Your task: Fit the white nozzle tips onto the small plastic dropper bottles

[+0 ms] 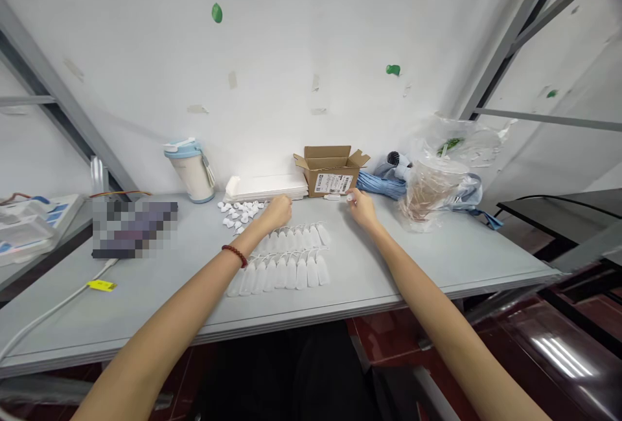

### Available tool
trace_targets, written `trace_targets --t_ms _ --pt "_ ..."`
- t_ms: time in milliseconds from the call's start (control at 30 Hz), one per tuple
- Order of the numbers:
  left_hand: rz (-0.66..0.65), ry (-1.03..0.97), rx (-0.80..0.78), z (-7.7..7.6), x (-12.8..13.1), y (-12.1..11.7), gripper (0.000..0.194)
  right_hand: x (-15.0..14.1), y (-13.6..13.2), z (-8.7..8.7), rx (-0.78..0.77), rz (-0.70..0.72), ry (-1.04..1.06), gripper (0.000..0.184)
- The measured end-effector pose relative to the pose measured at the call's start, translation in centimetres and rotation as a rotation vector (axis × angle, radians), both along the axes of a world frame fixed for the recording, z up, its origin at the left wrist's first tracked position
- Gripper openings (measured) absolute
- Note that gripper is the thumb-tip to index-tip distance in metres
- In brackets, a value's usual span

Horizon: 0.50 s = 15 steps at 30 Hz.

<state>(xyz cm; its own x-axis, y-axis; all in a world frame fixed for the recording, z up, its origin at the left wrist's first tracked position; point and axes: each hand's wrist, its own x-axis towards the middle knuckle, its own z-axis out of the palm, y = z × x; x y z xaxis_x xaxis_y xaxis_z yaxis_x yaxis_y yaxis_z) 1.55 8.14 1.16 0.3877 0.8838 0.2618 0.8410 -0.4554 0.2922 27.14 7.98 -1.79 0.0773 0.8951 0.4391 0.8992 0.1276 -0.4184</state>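
Observation:
My left hand (278,211), a beaded bracelet on its wrist, is closed over the table in front of a white flat stack (272,186). Whatever its fingers hold, if anything, is hidden. My right hand (362,208) pinches a small white piece (350,197) just in front of the open cardboard box (332,173). Beside those fingertips a small white strip (332,197) lies at the box's foot. Two rows of translucent white tag-like pieces (290,273) with thin loops are laid out nearer the front edge. A loose group of small white pieces (239,214) lies left of my left hand.
A cream and blue tumbler (190,171) stands at the back left, near a pixelated dark object (138,230) and a white cable (53,311). Blue cords (381,184) and a cup in a clear plastic bag (432,188) sit back right. Metal frames flank the table.

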Motion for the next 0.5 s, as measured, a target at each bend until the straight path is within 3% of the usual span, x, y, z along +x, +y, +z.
trace_targets --t_ms 133,233,367,500 --pt "0.007 -0.197 0.073 1.5 0.0 -3.3 0.022 -1.8 -2.0 1.3 0.071 0.082 0.030 0.016" --pt "0.022 -0.356 0.116 2.1 0.2 -6.1 0.020 -4.4 -4.8 1.7 0.105 0.170 0.042 0.021" --pt "0.009 -0.605 0.119 1.9 0.7 -8.7 0.010 -7.4 -9.1 1.3 0.101 0.442 0.141 0.024" --pt "-0.068 -0.772 0.137 1.2 1.4 -10.1 0.007 -8.3 -11.6 0.7 0.056 0.467 0.291 0.025"
